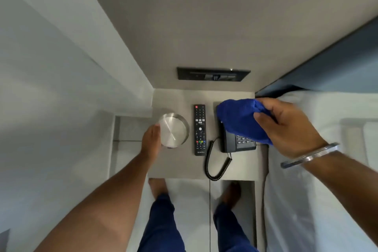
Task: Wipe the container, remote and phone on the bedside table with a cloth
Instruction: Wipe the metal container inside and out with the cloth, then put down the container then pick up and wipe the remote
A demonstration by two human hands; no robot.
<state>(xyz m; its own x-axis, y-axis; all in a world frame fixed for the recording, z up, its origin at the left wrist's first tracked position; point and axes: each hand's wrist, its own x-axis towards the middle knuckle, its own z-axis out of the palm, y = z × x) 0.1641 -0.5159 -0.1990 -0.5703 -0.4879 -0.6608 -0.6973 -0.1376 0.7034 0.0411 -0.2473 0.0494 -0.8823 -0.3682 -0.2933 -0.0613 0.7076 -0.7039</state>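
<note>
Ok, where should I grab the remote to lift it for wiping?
Pinch the remote across its long side edges near the middle, coming from above. It lies flat, buttons up, with bare table between it and the container, but the phone and its cord are close on the other side.

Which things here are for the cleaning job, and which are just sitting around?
For the job:
blue cloth in the right hand
round metal container, touched by the left hand
remote
phone
bedside table

Just there:
black wall panel
bed
bracelet
</note>
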